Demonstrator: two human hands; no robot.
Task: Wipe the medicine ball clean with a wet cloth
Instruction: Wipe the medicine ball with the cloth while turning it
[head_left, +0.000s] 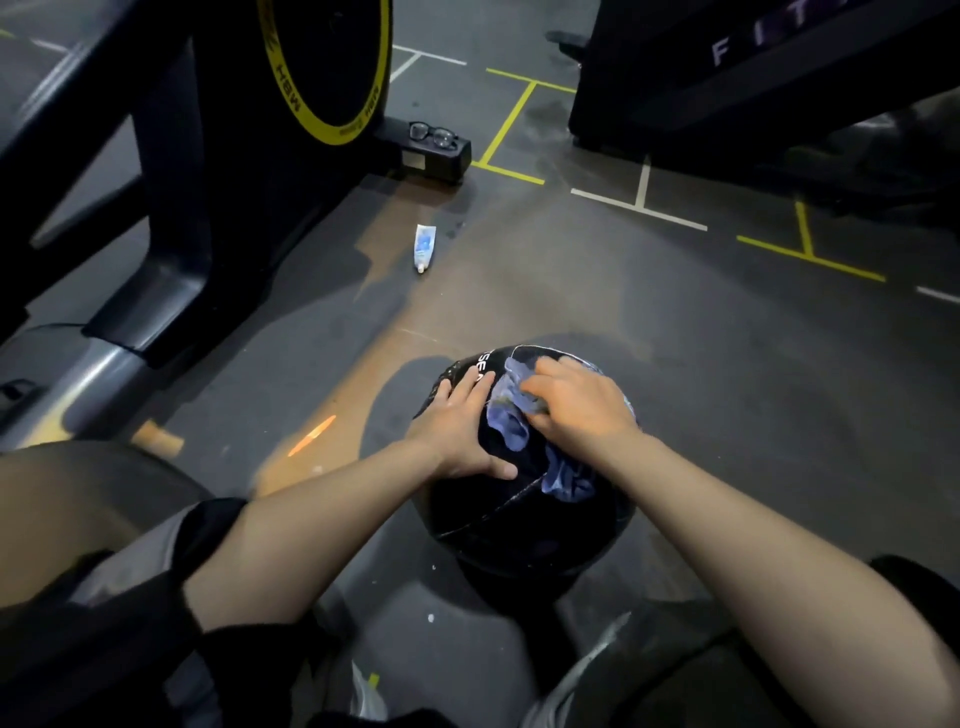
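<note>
A black medicine ball (524, 525) with white lettering rests on the dark gym floor between my knees. My left hand (457, 426) lies flat on its upper left side, fingers spread, steadying it. My right hand (576, 402) presses a crumpled blue cloth (511, 423) against the top of the ball. Part of the cloth trails down toward me over the ball's near side. The hand is slightly blurred.
A white and blue tube (423, 248) lies on the floor ahead. An exercise bike with a yellow-rimmed flywheel (332, 67) stands at the left, with glasses (434, 135) on its base. Another black machine (753, 93) stands at the back right. Yellow and white lines mark the floor.
</note>
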